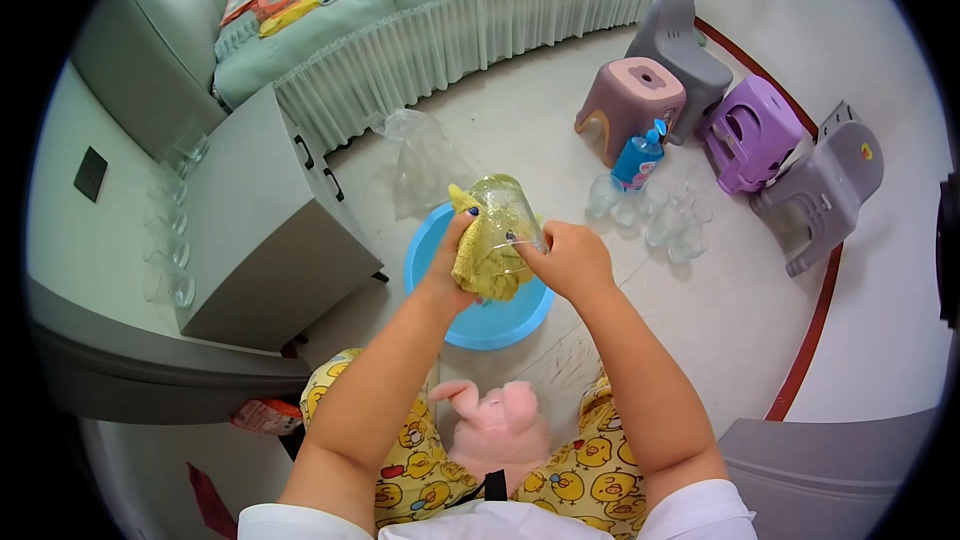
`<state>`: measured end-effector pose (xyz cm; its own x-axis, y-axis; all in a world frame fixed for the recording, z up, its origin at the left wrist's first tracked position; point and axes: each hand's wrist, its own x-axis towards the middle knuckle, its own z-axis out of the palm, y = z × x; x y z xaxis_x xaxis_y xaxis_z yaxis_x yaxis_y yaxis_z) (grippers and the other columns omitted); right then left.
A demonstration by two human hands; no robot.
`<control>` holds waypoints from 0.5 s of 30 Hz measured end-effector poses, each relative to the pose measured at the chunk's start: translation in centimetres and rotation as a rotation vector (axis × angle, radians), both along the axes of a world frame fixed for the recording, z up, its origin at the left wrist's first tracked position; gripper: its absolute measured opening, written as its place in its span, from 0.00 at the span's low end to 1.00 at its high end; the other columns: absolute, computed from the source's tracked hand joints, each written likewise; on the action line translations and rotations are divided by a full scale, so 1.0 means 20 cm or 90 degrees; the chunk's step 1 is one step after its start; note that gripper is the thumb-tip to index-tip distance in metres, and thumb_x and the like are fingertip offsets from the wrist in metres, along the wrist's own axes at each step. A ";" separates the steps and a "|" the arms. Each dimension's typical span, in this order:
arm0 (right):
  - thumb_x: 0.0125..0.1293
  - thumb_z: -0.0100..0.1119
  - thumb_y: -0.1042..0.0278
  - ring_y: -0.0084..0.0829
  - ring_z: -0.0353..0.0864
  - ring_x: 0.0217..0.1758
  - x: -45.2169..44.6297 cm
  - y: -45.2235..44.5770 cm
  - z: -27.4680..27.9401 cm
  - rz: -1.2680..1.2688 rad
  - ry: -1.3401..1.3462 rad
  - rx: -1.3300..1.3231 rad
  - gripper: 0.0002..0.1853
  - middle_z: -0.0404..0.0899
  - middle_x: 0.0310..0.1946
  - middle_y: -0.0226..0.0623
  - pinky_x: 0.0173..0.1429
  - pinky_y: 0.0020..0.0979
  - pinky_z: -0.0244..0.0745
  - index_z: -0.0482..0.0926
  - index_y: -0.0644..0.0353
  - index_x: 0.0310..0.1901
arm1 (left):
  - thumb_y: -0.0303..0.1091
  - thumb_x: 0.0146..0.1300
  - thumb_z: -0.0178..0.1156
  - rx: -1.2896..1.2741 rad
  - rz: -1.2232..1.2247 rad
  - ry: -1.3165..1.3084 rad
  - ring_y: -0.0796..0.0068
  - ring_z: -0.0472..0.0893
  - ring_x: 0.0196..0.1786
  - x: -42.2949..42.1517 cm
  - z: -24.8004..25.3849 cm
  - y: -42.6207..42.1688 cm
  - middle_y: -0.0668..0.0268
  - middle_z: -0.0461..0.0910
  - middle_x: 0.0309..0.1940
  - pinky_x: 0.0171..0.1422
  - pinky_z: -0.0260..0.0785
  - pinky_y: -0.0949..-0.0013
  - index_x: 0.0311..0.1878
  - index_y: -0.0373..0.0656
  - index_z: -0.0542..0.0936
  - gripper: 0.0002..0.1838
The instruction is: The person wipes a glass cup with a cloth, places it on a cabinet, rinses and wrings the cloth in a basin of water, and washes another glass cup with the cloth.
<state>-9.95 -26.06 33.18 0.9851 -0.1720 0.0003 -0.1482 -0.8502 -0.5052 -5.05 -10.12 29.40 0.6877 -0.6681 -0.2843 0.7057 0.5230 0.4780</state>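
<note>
A clear drinking glass (508,212) is held tilted over a blue basin (490,336) on the floor. My left hand (452,258) is closed on a yellow cloth (494,280), which it presses against the side of the glass. At the glass's rim, my right hand (574,258) grips the wall, with the thumb reaching inside the mouth. Whitish flecks or drops show on the glass. Beneath the hands, the contents of the basin are mostly hidden.
Several glasses (655,215) stand on the floor by a blue pump bottle (640,155). More glasses (168,245) line the grey cabinet (270,250). A clear plastic bag (425,165) lies behind the basin. Stools (630,100) stand at right; a pink plush toy (500,425) sits between the legs.
</note>
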 end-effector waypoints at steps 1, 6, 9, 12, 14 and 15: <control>0.55 0.56 0.48 0.43 0.78 0.24 0.00 0.00 -0.02 0.000 0.000 0.000 0.20 0.76 0.17 0.42 0.28 0.40 0.71 0.76 0.59 0.22 | 0.44 0.58 0.54 -0.023 -0.022 -0.004 0.65 0.77 0.46 0.00 0.01 0.00 0.61 0.74 0.46 0.49 0.72 0.61 0.57 0.44 0.65 0.25; 0.59 0.55 0.55 0.49 0.76 0.27 0.02 0.01 -0.19 0.021 -0.055 0.181 0.17 0.77 0.21 0.47 0.32 0.43 0.69 0.76 0.63 0.22 | 0.38 0.58 0.55 0.113 0.060 -0.113 0.68 0.77 0.44 0.01 0.04 -0.01 0.62 0.72 0.45 0.47 0.73 0.65 0.61 0.46 0.59 0.28; 0.60 0.52 0.60 0.49 0.77 0.27 -0.01 0.04 -0.12 0.024 -0.073 0.008 0.15 0.77 0.22 0.48 0.33 0.44 0.70 0.76 0.62 0.23 | 0.33 0.57 0.57 0.176 0.106 -0.188 0.70 0.76 0.44 -0.01 0.09 -0.01 0.62 0.71 0.45 0.47 0.73 0.66 0.62 0.46 0.57 0.30; 0.60 0.50 0.62 0.48 0.77 0.27 -0.02 0.07 -0.10 -0.009 -0.092 -0.074 0.13 0.77 0.21 0.48 0.32 0.44 0.71 0.76 0.61 0.24 | 0.31 0.55 0.59 0.245 0.129 -0.268 0.71 0.75 0.45 0.00 0.07 -0.02 0.62 0.70 0.45 0.47 0.72 0.68 0.62 0.45 0.57 0.32; 0.60 0.50 0.63 0.46 0.79 0.27 -0.03 0.09 -0.09 -0.018 -0.093 -0.107 0.13 0.78 0.21 0.47 0.32 0.42 0.72 0.76 0.61 0.24 | 0.29 0.54 0.60 0.269 0.151 -0.290 0.72 0.74 0.46 -0.01 0.04 -0.04 0.63 0.70 0.45 0.47 0.72 0.69 0.62 0.44 0.57 0.33; 0.60 0.50 0.64 0.45 0.80 0.26 -0.04 0.10 -0.09 -0.027 -0.094 -0.139 0.12 0.78 0.21 0.46 0.31 0.40 0.74 0.76 0.61 0.24 | 0.29 0.53 0.61 0.297 0.175 -0.323 0.73 0.74 0.45 -0.01 0.02 -0.05 0.63 0.70 0.45 0.47 0.71 0.69 0.62 0.44 0.57 0.33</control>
<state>-10.67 -24.06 31.40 0.9635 -0.1929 0.1857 -0.1239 -0.9360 -0.3295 -5.28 -11.10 29.84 0.9352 -0.3398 -0.0996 0.2120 0.3120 0.9261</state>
